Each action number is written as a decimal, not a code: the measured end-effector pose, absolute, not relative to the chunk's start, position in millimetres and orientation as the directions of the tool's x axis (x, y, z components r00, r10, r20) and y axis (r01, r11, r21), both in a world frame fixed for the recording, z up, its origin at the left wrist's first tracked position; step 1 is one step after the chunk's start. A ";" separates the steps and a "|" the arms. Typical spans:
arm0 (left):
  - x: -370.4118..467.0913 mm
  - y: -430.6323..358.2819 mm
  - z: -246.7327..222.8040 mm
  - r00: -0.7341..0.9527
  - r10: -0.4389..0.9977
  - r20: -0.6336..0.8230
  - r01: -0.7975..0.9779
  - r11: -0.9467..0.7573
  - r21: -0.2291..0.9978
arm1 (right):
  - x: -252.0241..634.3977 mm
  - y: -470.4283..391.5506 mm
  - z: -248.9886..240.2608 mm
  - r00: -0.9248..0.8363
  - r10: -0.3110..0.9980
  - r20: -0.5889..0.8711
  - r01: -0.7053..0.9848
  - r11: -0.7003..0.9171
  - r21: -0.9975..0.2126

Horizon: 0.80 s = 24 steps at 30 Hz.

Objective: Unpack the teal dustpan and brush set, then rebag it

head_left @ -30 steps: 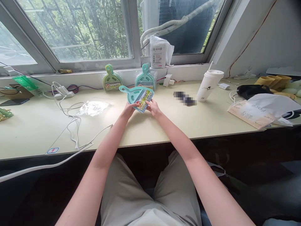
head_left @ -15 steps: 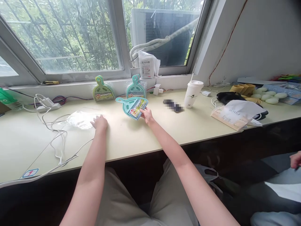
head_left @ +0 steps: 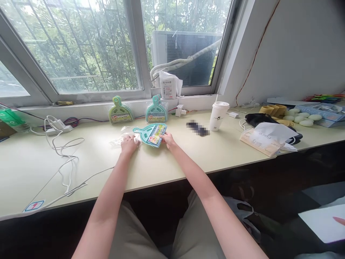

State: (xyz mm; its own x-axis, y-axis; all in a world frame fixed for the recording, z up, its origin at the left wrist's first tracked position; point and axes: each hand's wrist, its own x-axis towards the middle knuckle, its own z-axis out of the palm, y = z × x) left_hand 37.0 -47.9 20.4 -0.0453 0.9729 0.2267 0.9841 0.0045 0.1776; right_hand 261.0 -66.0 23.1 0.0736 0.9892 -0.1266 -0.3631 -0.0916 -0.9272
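The left hand point(head_left: 129, 145) is pressing its grip flat on a clear plastic bag point(head_left: 121, 140) lying on the tabletop point(head_left: 188, 151). Just right of it, the right hand point(head_left: 167, 139) is pinching the teal dustpan set point(head_left: 150, 133), not yet bagged; two packed sets are standing beyond.

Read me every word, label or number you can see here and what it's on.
"Face": tissue pack.
Red mark, perhaps "1" or "T": desk sticker.
Dustpan set card, held by the right hand: too small.
White packet label: too small.
Cup logo: unreadable.
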 end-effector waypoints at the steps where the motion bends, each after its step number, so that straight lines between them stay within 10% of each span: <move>1: 35.7 -47.6 19.6 -0.033 0.977 0.210 0.984 -0.005 0.178 | 261.1 -66.2 23.3 0.056 0.990 -0.127 -0.352 -0.099 -0.931; 24: 28.1 -47.9 29.8 -0.092 0.960 0.266 0.992 0.063 0.113 | 270.2 -58.7 18.8 -0.030 0.978 -0.204 -0.295 -0.204 -0.934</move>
